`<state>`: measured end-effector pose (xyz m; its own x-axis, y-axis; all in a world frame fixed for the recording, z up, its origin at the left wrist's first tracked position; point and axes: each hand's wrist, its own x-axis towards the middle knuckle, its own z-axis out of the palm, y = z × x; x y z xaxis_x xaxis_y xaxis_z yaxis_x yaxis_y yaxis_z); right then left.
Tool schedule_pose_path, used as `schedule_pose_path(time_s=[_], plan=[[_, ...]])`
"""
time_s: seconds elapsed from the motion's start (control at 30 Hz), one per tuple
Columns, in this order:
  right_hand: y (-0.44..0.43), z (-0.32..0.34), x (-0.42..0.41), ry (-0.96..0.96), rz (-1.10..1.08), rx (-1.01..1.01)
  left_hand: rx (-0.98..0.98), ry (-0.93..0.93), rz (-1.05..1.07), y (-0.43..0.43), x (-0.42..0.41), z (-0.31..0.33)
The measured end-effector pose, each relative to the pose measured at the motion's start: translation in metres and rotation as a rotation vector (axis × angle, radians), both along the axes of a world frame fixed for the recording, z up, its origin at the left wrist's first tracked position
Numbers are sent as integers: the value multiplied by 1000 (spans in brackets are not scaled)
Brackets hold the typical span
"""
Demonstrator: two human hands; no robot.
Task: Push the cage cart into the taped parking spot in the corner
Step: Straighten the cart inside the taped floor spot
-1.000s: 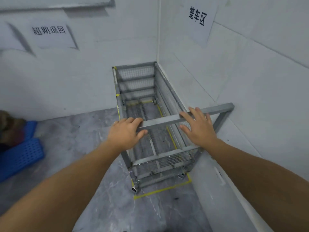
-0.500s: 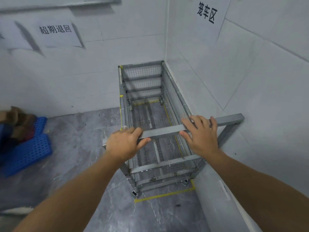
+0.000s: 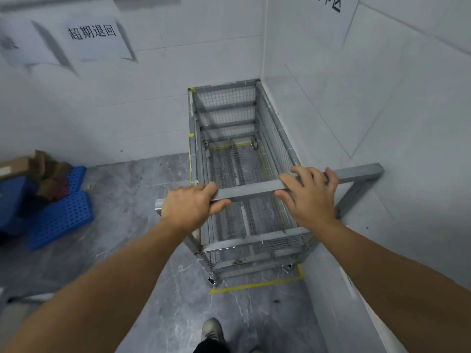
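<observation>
Grey steel cage cart (image 3: 237, 159), long axis running straight away from both hands toward the corner, far end apparently against the back wall, right side close along the side wall. Left hand (image 3: 190, 206) wrapped round the push bar (image 3: 248, 188) near its left end; right hand (image 3: 309, 194) draped over the same bar, fingers curled loosely. Yellow floor tape (image 3: 257, 284) showing just nearer than the cart's near wheels, so probably parked or nearly so. Readable on a sheet (image 3: 93, 38) left of the cart: 超期退回. Second sign above the cart cut off, unreadable.
</observation>
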<state>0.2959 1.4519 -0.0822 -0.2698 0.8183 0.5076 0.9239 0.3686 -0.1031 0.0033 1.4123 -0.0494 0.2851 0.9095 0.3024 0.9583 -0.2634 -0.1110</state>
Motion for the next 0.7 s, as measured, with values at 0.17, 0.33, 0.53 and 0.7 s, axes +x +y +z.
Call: schedule_pose_path(time_s=[0.17, 0.33, 0.53, 0.7], plan=[[-1, 13, 2, -1, -16, -134, -171, 12, 121, 0, 8, 13], [7, 15, 9, -48, 23, -169, -208, 25, 144, -2, 12, 16], [4, 17, 5, -80, -11, -166, -223, 0, 123, -1, 6, 12], [3, 14, 4, -117, -36, -155, -273, 16, 111, 3, 5, 13]])
